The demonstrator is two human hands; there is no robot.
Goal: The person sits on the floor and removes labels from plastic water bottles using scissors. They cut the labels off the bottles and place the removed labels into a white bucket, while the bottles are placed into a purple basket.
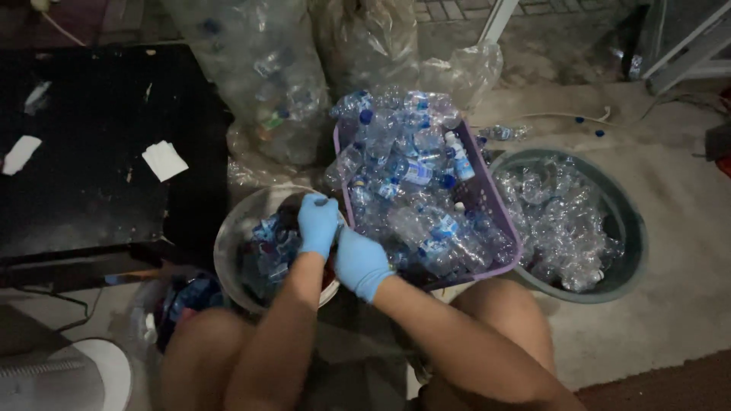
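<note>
Both my hands wear blue gloves and meet just above my knees. My left hand (pixel 318 222) is curled over a grey bowl (pixel 228 245) that holds blue labels and scraps; its fingers are closed, and what they pinch is hidden. My right hand (pixel 359 263) sits just right of it, at the near corner of a purple basket (pixel 503 222) heaped with clear plastic bottles (pixel 415 173) with blue caps and labels. I cannot make out whether the right hand grips anything.
A round dark tub (pixel 633 228) of clear stripped bottles stands right of the basket. Big clear bags of bottles (pixel 266 76) lean behind. A black table (pixel 91 175) with white paper scraps (pixel 164 160) is on the left. A bag of blue scraps (pixel 183 298) lies by my left knee.
</note>
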